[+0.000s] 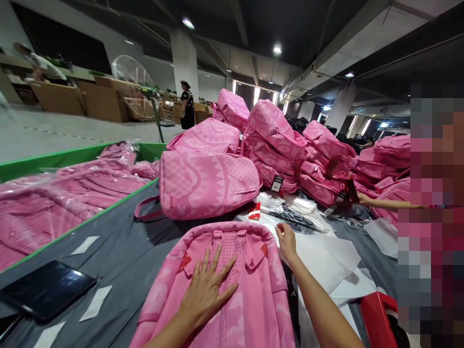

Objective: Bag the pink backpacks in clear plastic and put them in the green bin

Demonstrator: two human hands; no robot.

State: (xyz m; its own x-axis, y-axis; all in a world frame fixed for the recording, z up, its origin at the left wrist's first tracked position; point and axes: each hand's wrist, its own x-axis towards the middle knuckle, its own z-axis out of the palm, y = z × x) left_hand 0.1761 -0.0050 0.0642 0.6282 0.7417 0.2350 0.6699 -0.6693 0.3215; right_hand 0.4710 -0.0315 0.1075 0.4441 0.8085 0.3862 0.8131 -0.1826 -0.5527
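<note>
A pink patterned backpack [253, 290] lies in front of me, its back panel and shoulder straps facing up. Small red pieces show at both upper straps. My left hand [208, 290] rests flat on the panel with its fingers spread. Just off the bag's upper right edge is my right hand [287, 241], its fingers loosely bent and nothing visible in them. White sheets [326, 256] and flat plastic packets [295, 215] lie beside it. A second pink backpack [210, 183] lies on its side directly beyond the first.
Stacked pink backpacks [273, 140] stand behind. A green-edged bin [145, 150] at left holds plastic-wrapped pink bags. A dark tablet [47, 290] and paper slips [96, 302] lie on the grey cloth. A red box [380, 319] sits at right; a co-worker's arm [391, 204] reaches in there.
</note>
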